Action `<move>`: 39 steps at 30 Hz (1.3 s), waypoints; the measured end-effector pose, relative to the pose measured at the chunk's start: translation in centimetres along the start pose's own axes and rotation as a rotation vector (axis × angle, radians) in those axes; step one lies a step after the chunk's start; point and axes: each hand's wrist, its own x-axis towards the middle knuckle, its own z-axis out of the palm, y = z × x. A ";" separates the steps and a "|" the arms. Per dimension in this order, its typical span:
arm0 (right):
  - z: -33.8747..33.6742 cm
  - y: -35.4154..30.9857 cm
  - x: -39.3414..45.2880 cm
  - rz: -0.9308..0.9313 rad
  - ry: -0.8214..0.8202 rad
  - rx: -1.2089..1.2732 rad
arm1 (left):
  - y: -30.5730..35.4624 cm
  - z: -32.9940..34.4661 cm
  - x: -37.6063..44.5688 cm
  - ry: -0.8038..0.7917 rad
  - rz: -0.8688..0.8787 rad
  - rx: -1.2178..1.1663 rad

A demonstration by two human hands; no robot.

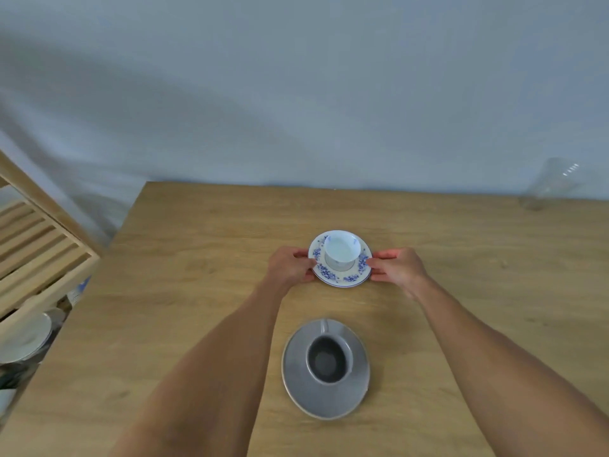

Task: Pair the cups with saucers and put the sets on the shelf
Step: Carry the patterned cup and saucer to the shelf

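Observation:
A white cup (341, 251) stands upright on a white saucer with blue flowers (329, 275) in the middle of the wooden table (184, 265). My left hand (289, 267) grips the saucer's left rim and my right hand (398, 269) grips its right rim. Whether the saucer touches the table I cannot tell. Nearer to me, between my forearms, a grey cup (329, 357) sits on a grey saucer (296, 377), its handle pointing away from me. A slatted wooden shelf (43, 252) stands at the left, beside the table.
A clear glass (553, 184) stands at the table's far right edge by the grey wall. Under the shelf's top board lie a white plate (23, 338) and other crockery, partly hidden. The table's left edge runs close to the shelf.

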 end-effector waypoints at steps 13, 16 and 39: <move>9.9 -3.8 -6.7 -0.069 -0.106 -0.039 | -2.3 -12.0 -7.0 0.062 0.067 -0.201; 14.3 -5.4 -9.8 -0.110 -0.167 -0.058 | -3.0 -17.6 -10.2 0.107 0.085 -0.212; 57.6 -12.1 -17.9 -0.302 -0.686 -0.275 | -16.1 -53.3 -15.6 0.696 -0.078 -0.533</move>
